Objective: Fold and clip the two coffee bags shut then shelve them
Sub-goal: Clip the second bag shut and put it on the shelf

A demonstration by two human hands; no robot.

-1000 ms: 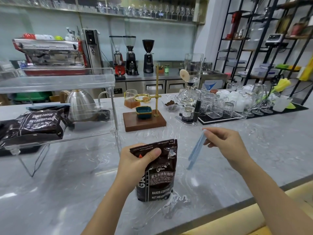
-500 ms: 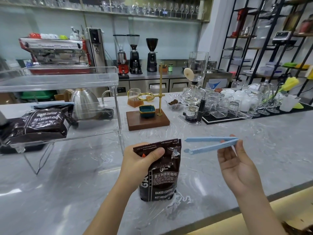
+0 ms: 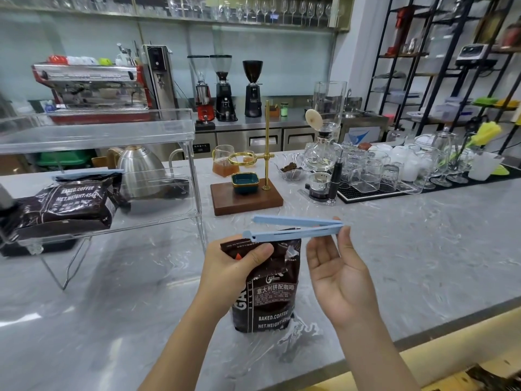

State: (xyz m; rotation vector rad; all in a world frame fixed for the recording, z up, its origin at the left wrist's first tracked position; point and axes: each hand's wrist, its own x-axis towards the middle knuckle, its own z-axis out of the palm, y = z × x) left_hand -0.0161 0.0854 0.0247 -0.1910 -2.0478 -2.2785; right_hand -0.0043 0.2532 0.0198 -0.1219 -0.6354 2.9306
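Note:
A dark brown coffee bag [image 3: 270, 300] stands upright on the grey marble counter, its top folded over. My left hand [image 3: 231, 266] pinches the folded top at its left side. My right hand [image 3: 335, 266] holds the hinge end of a light blue bag clip [image 3: 293, 228], whose two arms are spread apart and lie level along the bag's top edge. A second coffee bag [image 3: 67, 204], with a blue clip [image 3: 84, 174] across its top, lies flat on the lower level of the clear acrylic shelf [image 3: 158, 218] at the left.
A wooden pour-over stand with a brass pole [image 3: 248, 196] sits behind the bag. A steel kettle [image 3: 141, 170] is behind the shelf. Glasses and cups on a black mat [image 3: 394, 176] crowd the right rear. The counter's front edge [image 3: 423, 334] runs near my right forearm.
My right hand has swung the blue clip from hanging down to level and brought it left, over the top of the bag. My left hand has kept its grip on the fold.

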